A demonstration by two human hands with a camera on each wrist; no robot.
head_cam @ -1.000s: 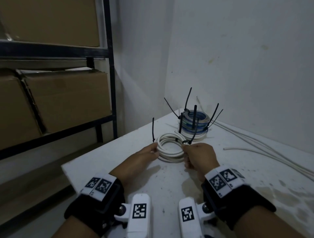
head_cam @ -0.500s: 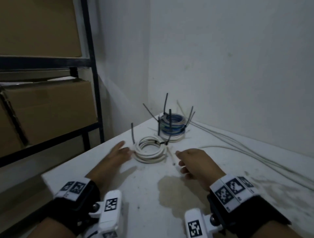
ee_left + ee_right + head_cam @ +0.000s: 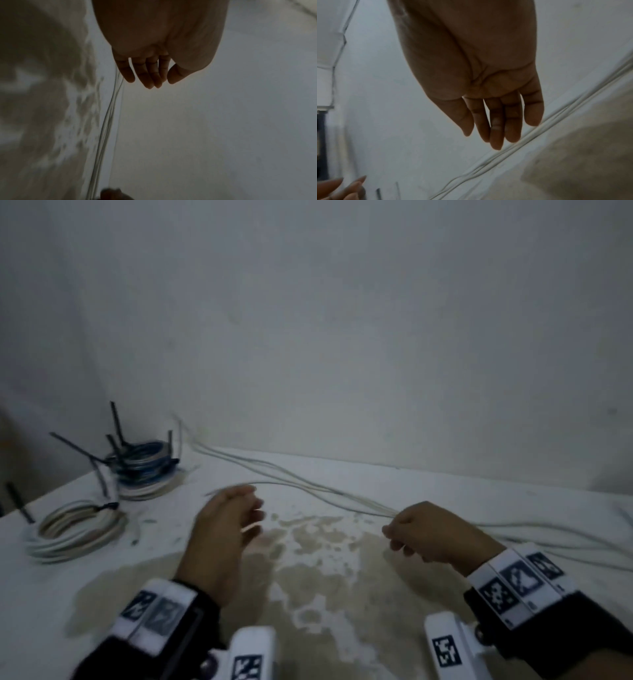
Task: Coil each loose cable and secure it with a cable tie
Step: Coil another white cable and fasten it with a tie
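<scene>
Both hands reach for the loose white cables (image 3: 308,491) running across mid-frame — left hand (image 3: 222,529) and right hand (image 3: 431,532) with fingers relaxed, holding nothing. Best to pinch one strand only, near its free end, before looping. Tied white coil (image 3: 75,529) at left — stained white table (image 3: 308,570), bare wall (image 3: 342,320).

Each bare forearm wears a black wrist cuff (image 3: 161,642) topped by a white band (image 3: 520,583) printed with square black-and-white markers, and a white camera block (image 3: 452,648) with its own marker juts from each cuff's inner side.
</scene>
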